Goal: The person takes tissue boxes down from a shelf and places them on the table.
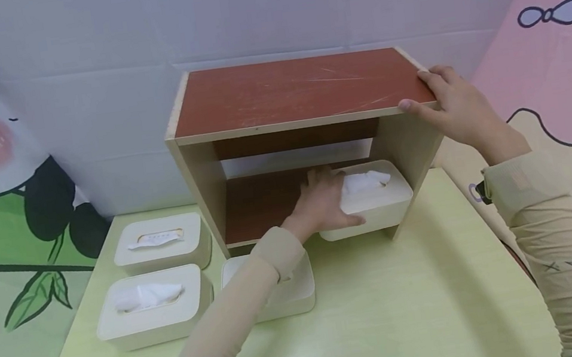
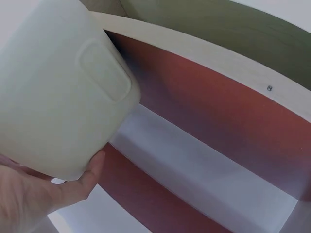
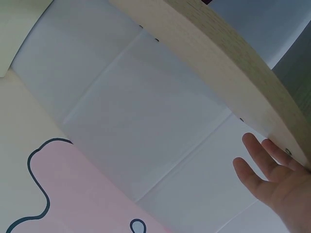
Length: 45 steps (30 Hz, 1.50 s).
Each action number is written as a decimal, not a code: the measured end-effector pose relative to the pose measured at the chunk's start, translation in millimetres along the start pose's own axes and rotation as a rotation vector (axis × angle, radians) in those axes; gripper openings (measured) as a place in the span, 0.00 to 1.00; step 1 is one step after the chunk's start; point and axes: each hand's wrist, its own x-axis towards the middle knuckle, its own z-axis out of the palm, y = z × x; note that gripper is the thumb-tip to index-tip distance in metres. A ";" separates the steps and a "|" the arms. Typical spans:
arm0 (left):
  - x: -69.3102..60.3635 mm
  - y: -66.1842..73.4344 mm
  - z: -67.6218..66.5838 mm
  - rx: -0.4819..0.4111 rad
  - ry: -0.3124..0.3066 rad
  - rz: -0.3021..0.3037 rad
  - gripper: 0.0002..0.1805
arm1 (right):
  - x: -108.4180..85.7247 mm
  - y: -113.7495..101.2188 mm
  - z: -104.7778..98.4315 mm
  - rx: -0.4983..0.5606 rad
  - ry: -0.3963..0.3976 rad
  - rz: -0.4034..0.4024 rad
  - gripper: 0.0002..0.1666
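My left hand (image 1: 321, 201) grips the left end of a white tissue box (image 1: 382, 205) with a tissue sticking out of its slot. The box sits slightly tilted at the right side of a small shelf's (image 1: 302, 92) opening, its front jutting out past the lower board. In the left wrist view, the thumb presses on the box's pale wall (image 2: 58, 92) while the other fingers are mostly hidden. My right hand (image 1: 458, 107) rests on the shelf's top right corner, thumb at the front edge. The right wrist view has its fingers extended beside the wooden side panel (image 3: 228, 58).
Two more tissue boxes stand left of the shelf, a rear one (image 1: 159, 243) and a nearer one (image 1: 153, 307). Another box (image 1: 290, 292) lies before the shelf, partly covered by my left forearm. All rest on a pale green table (image 1: 390, 309) against a cloth-covered wall.
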 end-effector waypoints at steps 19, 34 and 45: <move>-39.6 36.7 3.9 0.127 -0.047 0.064 0.55 | -6.1 3.0 -2.6 0.001 -0.001 -0.015 0.49; -66.3 56.2 13.2 0.161 -0.038 0.086 0.56 | -9.2 5.6 -4.2 0.007 0.000 -0.024 0.49; -79.7 64.5 34.4 0.152 -0.033 0.071 0.56 | -11.4 6.2 -4.5 0.002 -0.005 -0.041 0.49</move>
